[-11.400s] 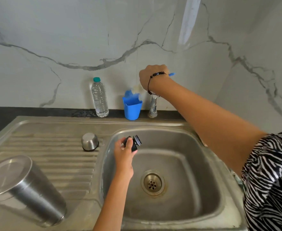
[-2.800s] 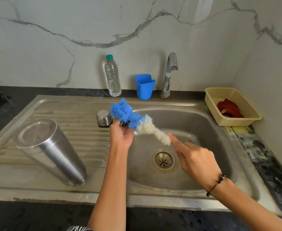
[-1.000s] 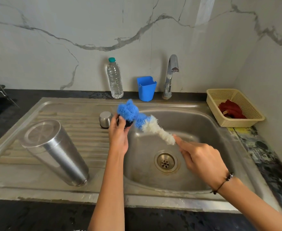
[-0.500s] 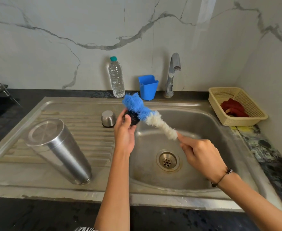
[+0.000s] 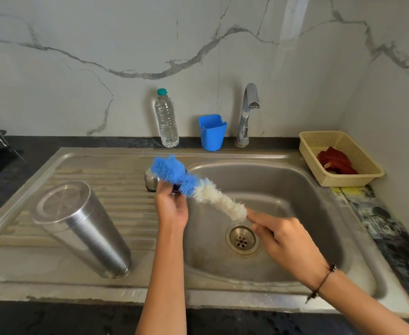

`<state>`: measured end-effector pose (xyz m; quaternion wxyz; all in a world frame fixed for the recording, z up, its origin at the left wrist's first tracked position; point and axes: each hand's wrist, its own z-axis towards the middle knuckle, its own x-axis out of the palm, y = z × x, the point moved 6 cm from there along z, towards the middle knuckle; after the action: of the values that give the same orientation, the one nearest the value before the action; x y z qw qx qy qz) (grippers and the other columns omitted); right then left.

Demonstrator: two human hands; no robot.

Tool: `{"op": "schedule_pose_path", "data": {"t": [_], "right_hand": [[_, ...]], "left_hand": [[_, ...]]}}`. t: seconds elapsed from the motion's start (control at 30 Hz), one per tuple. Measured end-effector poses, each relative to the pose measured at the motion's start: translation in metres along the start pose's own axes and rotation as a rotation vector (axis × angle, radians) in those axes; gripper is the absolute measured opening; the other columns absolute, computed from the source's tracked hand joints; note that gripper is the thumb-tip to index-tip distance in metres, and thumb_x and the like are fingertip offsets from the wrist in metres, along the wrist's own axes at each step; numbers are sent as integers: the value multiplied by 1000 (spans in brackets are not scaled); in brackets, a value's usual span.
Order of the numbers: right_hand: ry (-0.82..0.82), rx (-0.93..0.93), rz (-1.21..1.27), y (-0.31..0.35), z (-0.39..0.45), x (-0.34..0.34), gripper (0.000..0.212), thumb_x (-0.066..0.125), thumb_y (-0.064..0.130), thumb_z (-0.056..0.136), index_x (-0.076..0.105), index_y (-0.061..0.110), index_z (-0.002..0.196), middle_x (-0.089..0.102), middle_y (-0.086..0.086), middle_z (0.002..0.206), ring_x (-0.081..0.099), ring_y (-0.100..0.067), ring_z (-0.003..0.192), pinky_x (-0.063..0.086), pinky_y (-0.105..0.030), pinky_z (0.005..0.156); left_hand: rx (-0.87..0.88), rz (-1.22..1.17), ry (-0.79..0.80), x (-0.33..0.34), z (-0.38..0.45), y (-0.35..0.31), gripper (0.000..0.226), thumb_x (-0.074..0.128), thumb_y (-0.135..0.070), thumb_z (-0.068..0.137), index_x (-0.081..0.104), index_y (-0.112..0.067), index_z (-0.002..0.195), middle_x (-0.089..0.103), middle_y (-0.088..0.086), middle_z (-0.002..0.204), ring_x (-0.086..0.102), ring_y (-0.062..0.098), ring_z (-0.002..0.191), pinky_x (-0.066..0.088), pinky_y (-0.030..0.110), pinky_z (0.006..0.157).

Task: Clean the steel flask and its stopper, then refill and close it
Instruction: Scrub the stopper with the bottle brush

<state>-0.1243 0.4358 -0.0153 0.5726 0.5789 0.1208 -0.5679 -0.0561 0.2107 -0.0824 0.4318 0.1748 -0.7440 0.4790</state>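
The steel flask (image 5: 77, 226) stands upside down on the ribbed draining board at the left. My left hand (image 5: 170, 204) holds the dark stopper (image 5: 175, 187) over the basin's left rim; the brush hides most of it. My right hand (image 5: 284, 240) grips the handle end of a blue-and-white bottle brush (image 5: 193, 186), whose blue head lies across the stopper. A small steel cup lid (image 5: 149, 179) sits upside down on the draining board, just behind my left hand.
The sink basin (image 5: 295, 189) has a drain (image 5: 241, 240) at its centre and a tap (image 5: 248, 112) behind it. A water bottle (image 5: 166, 118) and a blue holder (image 5: 211, 131) stand at the wall. At the right, a beige basket (image 5: 343, 141) holds a red cloth.
The brush head has slid down and left over the stopper, and my right hand has dropped lower. Earlier the right hand reached to the blue holder for the brush.
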Motion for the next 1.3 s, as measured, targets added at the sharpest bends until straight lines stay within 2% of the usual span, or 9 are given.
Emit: {"op": "schedule_pose_path", "data": {"t": [0.13, 0.27, 0.33, 0.43, 0.6, 0.8, 0.97, 1.13, 1.3], "right_hand": [[165, 257, 222, -16, -5, 7, 24, 46, 18, 96, 69, 24, 90, 55, 21, 52, 47, -2, 50, 40, -26, 56], [210, 435, 357, -20, 4, 19, 36, 39, 13, 97, 61, 8, 70, 44, 11, 37, 37, -2, 38, 29, -11, 43], [213, 503, 408, -24, 7, 23, 37, 37, 12, 97, 57, 8, 66, 40, 8, 37, 34, -2, 35, 25, -10, 38], [265, 566, 450, -30, 1, 25, 36, 36, 15, 98, 55, 8, 68, 37, 5, 41, 29, -2, 32, 22, -10, 33], [238, 598, 477, -32, 4, 27, 37, 36, 14, 97, 53, 9, 66, 36, 7, 38, 27, -3, 31, 21, -16, 31], [299, 505, 376, -23, 5, 26, 33, 37, 12, 97, 54, 7, 69, 37, 7, 35, 32, -3, 32, 24, -11, 36], [295, 508, 403, -20, 18, 25, 34, 35, 13, 98, 52, 8, 69, 38, 9, 33, 32, -3, 30, 22, -11, 33], [354, 489, 361, -20, 13, 28, 34, 37, 15, 98, 53, 10, 68, 36, 9, 32, 30, -4, 32, 23, -13, 35], [316, 522, 396, -18, 27, 36, 36, 35, 11, 97, 52, 10, 65, 38, 9, 34, 31, -3, 29, 21, -11, 32]], "left_hand": [[-6, -88, -43, -3, 4, -4, 25, 40, -4, 98, 62, -17, 98, 64, 5, 101, 61, 18, 95, 45, 36, 95], [-60, -124, 11, 3, 0, 5, 30, 42, -13, 97, 54, -5, 124, 65, 11, 108, 67, 21, 94, 56, 34, 84], [-64, -104, 16, 4, -2, 7, 31, 41, -14, 99, 52, -4, 126, 67, 13, 107, 68, 22, 94, 58, 33, 78], [-38, -159, -24, -5, 3, 0, 25, 41, -14, 99, 55, -3, 117, 64, 15, 110, 62, 27, 103, 53, 38, 88], [-80, -67, 21, 7, -1, 12, 23, 42, -15, 99, 56, -4, 113, 65, 16, 110, 60, 29, 108, 46, 43, 99], [-29, -117, -53, -11, 12, 0, 19, 41, -15, 99, 57, -7, 107, 65, 14, 103, 61, 26, 101, 54, 38, 84], [-95, -92, -60, -1, 6, 8, 24, 39, -15, 100, 58, -3, 110, 67, 16, 104, 65, 30, 100, 48, 43, 96], [-81, -194, -190, -30, 17, -4, 39, 40, -23, 101, 50, -1, 132, 64, 17, 110, 59, 31, 110, 47, 42, 95], [-163, -94, -96, -10, 6, -1, 34, 41, -32, 100, 58, -4, 110, 65, 18, 109, 63, 30, 100, 52, 38, 84]]}}
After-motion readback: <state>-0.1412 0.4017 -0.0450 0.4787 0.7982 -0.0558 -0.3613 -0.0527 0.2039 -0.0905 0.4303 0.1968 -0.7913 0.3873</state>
